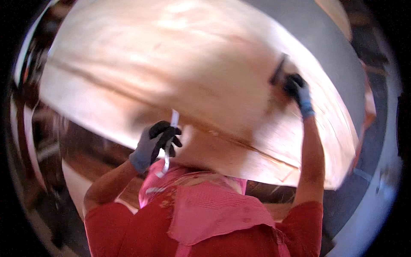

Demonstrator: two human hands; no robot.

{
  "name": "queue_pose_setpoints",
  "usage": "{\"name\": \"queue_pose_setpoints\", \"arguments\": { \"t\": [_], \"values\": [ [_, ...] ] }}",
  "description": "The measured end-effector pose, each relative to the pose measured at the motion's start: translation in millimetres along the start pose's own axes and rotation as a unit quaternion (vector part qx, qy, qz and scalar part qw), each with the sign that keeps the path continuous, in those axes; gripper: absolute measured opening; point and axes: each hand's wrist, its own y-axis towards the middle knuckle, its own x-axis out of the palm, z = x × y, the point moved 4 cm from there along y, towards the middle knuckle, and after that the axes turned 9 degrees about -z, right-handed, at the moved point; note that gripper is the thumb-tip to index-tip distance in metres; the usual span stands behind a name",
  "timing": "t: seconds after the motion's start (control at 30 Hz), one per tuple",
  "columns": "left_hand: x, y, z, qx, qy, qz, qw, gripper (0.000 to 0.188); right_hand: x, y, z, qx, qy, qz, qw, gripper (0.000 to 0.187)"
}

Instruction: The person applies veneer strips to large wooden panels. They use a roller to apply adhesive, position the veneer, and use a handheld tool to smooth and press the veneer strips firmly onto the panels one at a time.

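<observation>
My left hand (153,141), in a grey glove with black fingers, is closed on a narrow white strip (174,118) near the front edge of a wide, pale wooden sheet (188,73). One end of the strip sticks up past the fingers; the other curls down below them. Farther off to the right, my right hand (297,89), gloved the same way, grips a dark flat-edged tool (278,70) over the sheet. Motion blurs this tool, so its exact kind cannot be made out.
A long dark crack or seam (222,136) crosses the wooden sheet. Beyond its far right edge lies a grey surface (329,47). Dark, blurred clutter (45,150) stands at the left. A pink cloth (214,210) hangs over my red shirt.
</observation>
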Motion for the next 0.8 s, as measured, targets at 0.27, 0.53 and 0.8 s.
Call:
{"name": "queue_pose_setpoints", "arguments": {
  "t": [0.27, 0.53, 0.8],
  "values": [
    [123.5, 105.8, 12.3, -0.048, 0.115, -0.186, 0.975, 0.026, -43.8, -169.8, -48.7, -0.024, -0.55, 0.284, 0.785, 0.039],
    [279.0, 217.7, 3.3, -0.138, 0.219, -0.308, 0.915, 0.031, -21.8, -212.3, 16.4, 0.027, -0.592, 0.21, 0.778, 0.059],
    [324.3, 269.9, -21.8, -0.165, 0.199, -0.292, 0.921, 0.022, -15.0, -205.0, 1.4, -0.071, -0.579, 0.146, 0.799, 0.055]
  ]
}}
